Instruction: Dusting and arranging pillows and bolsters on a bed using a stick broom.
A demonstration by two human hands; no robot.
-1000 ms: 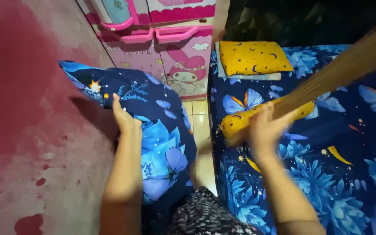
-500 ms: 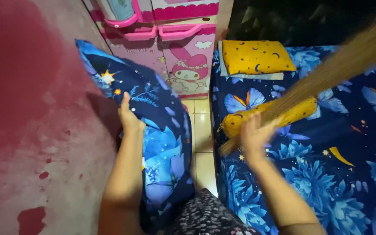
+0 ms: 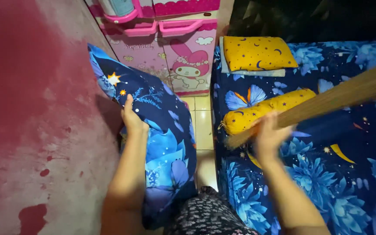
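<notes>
Standing upright against the red-stained wall [image 3: 27, 109], a dark blue pillow [image 3: 162, 135] printed with flowers and butterflies was pinned there by the left hand [image 3: 132, 119], whose fingers were pressed flat along its upper edge rather than curled round it. The right hand [image 3: 268, 137] was clenched around the thin end of a stick broom [image 3: 327, 98], whose bundle of straw-coloured bristles was held slanting out over the bed [image 3: 349, 182]. On the bed, a yellow bolster [image 3: 257, 113] with moons and stars was seen lying just under the broom, and a yellow pillow [image 3: 257, 53] was stacked on a folded cloth near the head end. A pink cartoon-printed cabinet [image 3: 183, 61] was set beyond the strip of tiled floor [image 3: 203, 126] between wall and bed.

The blue pillow was judged soft, light and easily squashed; it would be expected to sag and fold if gripped only at one corner, so a hold along the top edge or at the middle of a side was thought steadier. Its cover looked smooth, so some slipping against the wall seemed possible. The broom was judged light and stiff near the bound end, springy toward the tips, and best held at the bound end, as it was.
</notes>
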